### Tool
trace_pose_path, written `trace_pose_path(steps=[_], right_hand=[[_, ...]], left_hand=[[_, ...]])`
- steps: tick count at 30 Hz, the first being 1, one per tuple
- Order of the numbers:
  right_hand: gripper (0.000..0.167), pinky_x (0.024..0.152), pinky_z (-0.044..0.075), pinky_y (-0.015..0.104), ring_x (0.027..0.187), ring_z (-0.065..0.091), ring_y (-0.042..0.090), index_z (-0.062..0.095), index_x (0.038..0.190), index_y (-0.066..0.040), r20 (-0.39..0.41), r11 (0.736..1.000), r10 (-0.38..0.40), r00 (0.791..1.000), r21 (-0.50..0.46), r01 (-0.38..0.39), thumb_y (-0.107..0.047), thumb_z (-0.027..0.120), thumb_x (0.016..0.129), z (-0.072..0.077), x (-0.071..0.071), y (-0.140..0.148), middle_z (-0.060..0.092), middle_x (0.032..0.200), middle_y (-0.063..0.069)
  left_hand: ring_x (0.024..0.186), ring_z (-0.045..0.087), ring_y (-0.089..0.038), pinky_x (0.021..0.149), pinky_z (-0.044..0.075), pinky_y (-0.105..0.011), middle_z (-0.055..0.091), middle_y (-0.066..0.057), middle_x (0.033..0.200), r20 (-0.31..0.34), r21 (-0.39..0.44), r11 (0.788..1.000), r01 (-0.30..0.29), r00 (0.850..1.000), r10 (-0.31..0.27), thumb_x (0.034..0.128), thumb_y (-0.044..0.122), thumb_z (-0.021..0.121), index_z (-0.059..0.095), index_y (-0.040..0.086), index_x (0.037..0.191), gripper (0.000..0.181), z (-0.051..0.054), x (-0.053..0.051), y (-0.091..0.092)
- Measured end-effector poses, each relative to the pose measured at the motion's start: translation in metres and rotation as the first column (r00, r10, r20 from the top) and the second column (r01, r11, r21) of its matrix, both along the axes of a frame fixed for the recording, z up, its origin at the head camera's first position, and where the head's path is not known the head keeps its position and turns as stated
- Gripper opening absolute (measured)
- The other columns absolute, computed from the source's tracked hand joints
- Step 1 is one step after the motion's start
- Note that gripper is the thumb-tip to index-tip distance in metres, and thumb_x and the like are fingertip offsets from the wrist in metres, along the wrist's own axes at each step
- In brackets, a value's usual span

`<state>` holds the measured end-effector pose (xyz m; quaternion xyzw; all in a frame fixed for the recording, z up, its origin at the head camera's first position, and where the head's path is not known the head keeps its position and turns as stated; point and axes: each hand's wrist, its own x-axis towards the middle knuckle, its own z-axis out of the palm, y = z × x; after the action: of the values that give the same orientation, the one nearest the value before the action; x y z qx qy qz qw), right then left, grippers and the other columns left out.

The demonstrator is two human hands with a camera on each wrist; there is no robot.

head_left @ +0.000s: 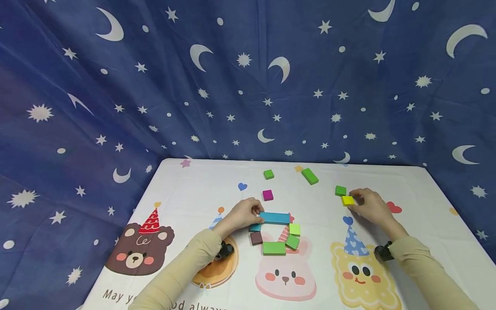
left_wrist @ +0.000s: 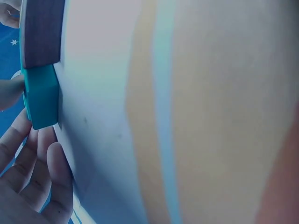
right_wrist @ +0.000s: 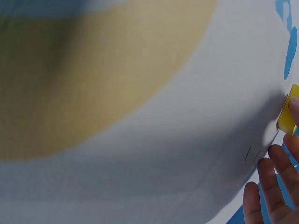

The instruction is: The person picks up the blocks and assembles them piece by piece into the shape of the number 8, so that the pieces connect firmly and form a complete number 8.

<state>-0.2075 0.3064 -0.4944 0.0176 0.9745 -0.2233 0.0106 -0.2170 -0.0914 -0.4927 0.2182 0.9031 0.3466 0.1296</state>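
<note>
The left hand (head_left: 244, 214) pinches the near end of the blue bar (head_left: 277, 218) while the right pinches the yellow block (head_left: 348, 201) (a green block (head_left: 340, 190) sits just beside it), seemingly a picking-up step calling next for a clean lift.

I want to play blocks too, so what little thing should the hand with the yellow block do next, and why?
Perhaps the right hand should carry the yellow block toward the ring of blocks. Its thumb and fingers pinch that block, which sits apart from the ring, while the left hand is busy at the long blue block.
</note>
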Motion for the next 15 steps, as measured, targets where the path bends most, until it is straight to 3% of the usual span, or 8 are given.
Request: trace_pose_path(steps=[15], right_hand=[[0.046, 0.077, 0.045, 0.048, 0.092, 0.051, 0.036, 0.06, 0.12, 0.004, -0.035, 0.999, 0.019, 0.999, 0.039, -0.018, -0.016, 0.072, 0.08, -0.0027, -0.0003, -0.0014, 0.057, 0.109, 0.025]], left_hand=[[0.073, 0.05, -0.007, 0.067, 0.043, -0.02, 0.061, -0.004, 0.085, -0.02, -0.001, 1.0, -0.008, 1.0, 0.008, 0.0765, 0.015, 0.079, 0.068, 0.009, 0.091, 0.019, 0.0009, 0.0009, -0.0001]])
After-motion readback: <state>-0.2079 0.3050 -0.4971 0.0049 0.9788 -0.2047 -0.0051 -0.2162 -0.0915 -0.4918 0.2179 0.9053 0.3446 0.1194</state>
